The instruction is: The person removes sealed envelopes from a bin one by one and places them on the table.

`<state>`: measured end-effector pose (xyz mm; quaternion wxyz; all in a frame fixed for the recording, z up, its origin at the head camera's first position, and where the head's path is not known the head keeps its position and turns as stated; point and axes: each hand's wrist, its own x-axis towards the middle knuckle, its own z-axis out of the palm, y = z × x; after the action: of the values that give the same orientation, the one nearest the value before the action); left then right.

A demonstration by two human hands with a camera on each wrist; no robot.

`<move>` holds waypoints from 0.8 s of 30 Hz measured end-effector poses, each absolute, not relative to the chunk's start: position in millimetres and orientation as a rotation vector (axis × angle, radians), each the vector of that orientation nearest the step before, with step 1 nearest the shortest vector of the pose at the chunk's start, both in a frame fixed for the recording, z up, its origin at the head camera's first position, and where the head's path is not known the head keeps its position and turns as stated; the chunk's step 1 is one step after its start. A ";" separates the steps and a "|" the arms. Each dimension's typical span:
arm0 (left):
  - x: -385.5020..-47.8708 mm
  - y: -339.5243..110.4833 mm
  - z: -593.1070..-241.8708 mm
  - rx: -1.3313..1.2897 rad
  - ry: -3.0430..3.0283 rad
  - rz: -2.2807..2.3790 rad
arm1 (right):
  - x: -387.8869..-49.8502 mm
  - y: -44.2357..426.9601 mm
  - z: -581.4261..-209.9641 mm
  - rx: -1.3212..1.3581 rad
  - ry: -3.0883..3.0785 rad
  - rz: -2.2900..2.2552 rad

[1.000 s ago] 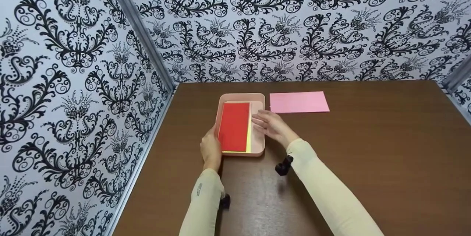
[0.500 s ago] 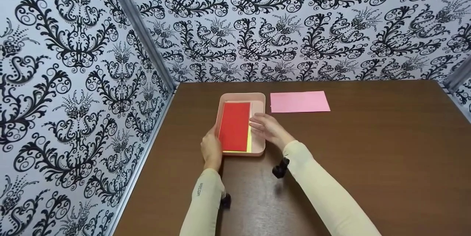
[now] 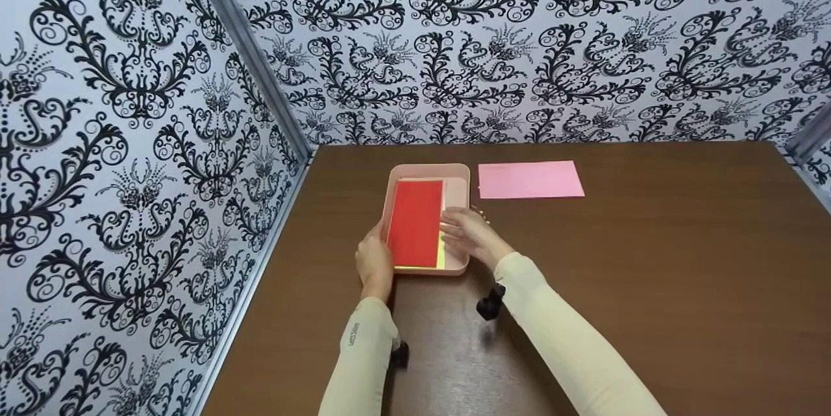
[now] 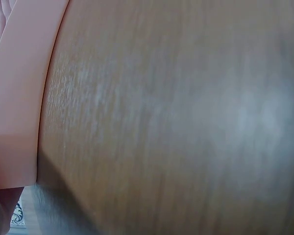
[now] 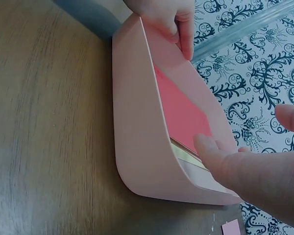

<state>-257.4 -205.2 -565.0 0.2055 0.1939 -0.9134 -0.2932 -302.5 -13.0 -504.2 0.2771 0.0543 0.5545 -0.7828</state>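
In the head view a pale pink plastic tray [image 3: 458,192] stands on the table with a red paper sheet [image 3: 415,221] lying in it. A strip of yellow paper [image 3: 441,259] shows along the red sheet's right and near edges. My left hand [image 3: 374,263] grips the tray's left wall; the right wrist view shows its fingers [image 5: 185,39] at the rim. My right hand [image 3: 472,234] reaches over the right wall, its loosely extended fingers at the right edge of the red sheet. In the right wrist view a fingertip appears to touch that edge.
A light pink paper sheet [image 3: 531,180] lies on the brown table [image 3: 649,260], to the right of the tray's far end. Patterned walls [image 3: 487,78] stand behind and to the left. Small pale specks show just behind my right hand.
My right hand has moved slightly down and left, closer to the red sheet's right edge. My left hand, the tray and the light pink sheet stay practically where they were.
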 end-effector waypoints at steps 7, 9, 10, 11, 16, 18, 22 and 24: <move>-258.6 -205.2 -566.3 0.557 -2.541 -0.828 | -299.8 -15.3 -506.8 0.160 1.504 -2.067; -258.3 -204.9 -565.9 0.553 -2.540 -0.829 | -300.0 -15.9 -508.4 0.146 1.509 -2.055; -258.1 -204.9 -565.4 0.552 -2.541 -0.827 | -299.8 -16.4 -508.7 0.139 1.515 -2.053; -257.9 -205.0 -565.4 0.551 -2.539 -0.824 | -299.8 -17.2 -508.9 0.136 1.515 -2.051; -257.6 -205.5 -564.3 0.545 -2.535 -0.809 | -299.3 -18.4 -509.9 0.131 1.534 -2.048; -257.8 -205.7 -564.0 0.540 -2.530 -0.805 | -300.4 -19.3 -512.3 0.126 1.536 -2.048; -257.2 -205.2 -564.3 0.526 -2.543 -0.784 | -309.1 -19.4 -530.0 0.110 1.536 -2.046; -256.7 -204.9 -564.5 0.520 -2.552 -0.773 | -311.3 -19.3 -534.0 0.128 1.550 -2.034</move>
<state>-256.7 -204.9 -564.5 0.2108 0.1872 -0.9182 -0.2782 -311.3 -19.3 -534.0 0.2867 0.0479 0.5800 -0.7610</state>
